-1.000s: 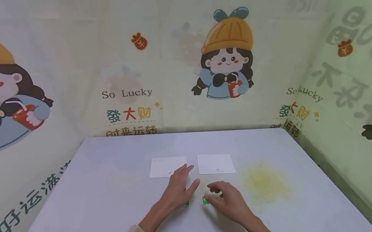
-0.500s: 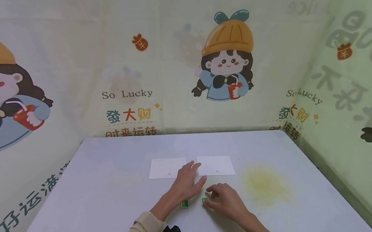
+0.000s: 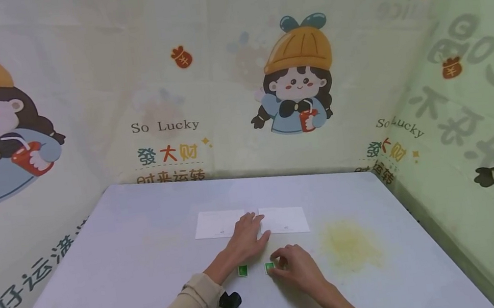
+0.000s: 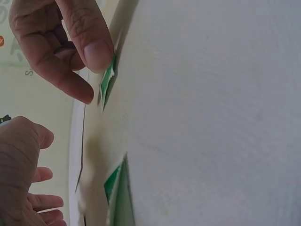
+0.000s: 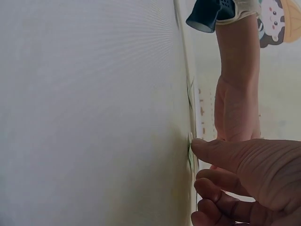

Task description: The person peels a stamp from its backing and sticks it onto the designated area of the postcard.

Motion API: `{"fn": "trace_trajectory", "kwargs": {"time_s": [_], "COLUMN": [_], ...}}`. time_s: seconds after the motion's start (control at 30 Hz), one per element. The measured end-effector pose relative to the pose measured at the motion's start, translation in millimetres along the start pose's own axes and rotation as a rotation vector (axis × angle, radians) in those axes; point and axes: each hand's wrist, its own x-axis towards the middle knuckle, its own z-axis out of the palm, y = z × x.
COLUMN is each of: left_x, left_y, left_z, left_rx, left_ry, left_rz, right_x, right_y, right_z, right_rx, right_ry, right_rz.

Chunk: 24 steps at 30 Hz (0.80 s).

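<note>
Two small green stamp-like papers with pale edges lie on the white table [image 3: 150, 268]. My right hand [image 3: 300, 270] is at the right green paper [image 3: 269, 268]; its thumb tip touches the edge while the index finger stands apart from the thumb. In the left wrist view that same green paper [image 4: 108, 77] looks slightly curled. The left green paper [image 3: 242, 271] lies below my left wrist, its corner raised in the left wrist view. My left hand [image 3: 247, 236] is spread over the gap between two white cards, the left card [image 3: 214, 224] and the right card [image 3: 285, 219], fingers relaxed.
A black wrist camera [image 3: 231, 302] sits at the left sleeve [image 3: 187, 305]. A yellow stain [image 3: 350, 244] marks the table to the right. Cartoon-printed cloth [image 3: 219, 75] hangs behind the table and at both sides.
My left hand has moved right, from the left card to the gap between the cards, uncovering the left green paper. My right thumb has come down onto the right green paper's edge.
</note>
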Motion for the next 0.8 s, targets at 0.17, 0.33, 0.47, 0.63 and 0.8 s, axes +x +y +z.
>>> {"fn": "trace_trajectory", "kwargs": {"time_s": [0.17,0.33,0.47,0.63,0.8], "left_x": [2.9,6.6,9.4,9.8,9.5], "left_y": [-5.5,-7.7,-7.4,-7.4,-9.1], "left_z": [5.4,9.0,10.4,12.6,14.5], "left_rx": [-0.001,0.008,0.020,0.019,0.023], "left_ry": [0.015,0.011,0.006,0.000,-0.011], "left_rz": [-0.011,-0.029,-0.045,-0.051,-0.035], "right_x": [-1.3,-1.7,-1.2,-2.0,-3.0], "right_y": [0,0,0,0,0], "right_z": [0,0,0,1,2], "right_rx": [0.000,0.006,0.009,0.018,0.004], "right_ry": [-0.005,-0.015,-0.027,-0.024,-0.010], "right_rz": [-0.004,-0.009,-0.003,-0.006,0.006]}}
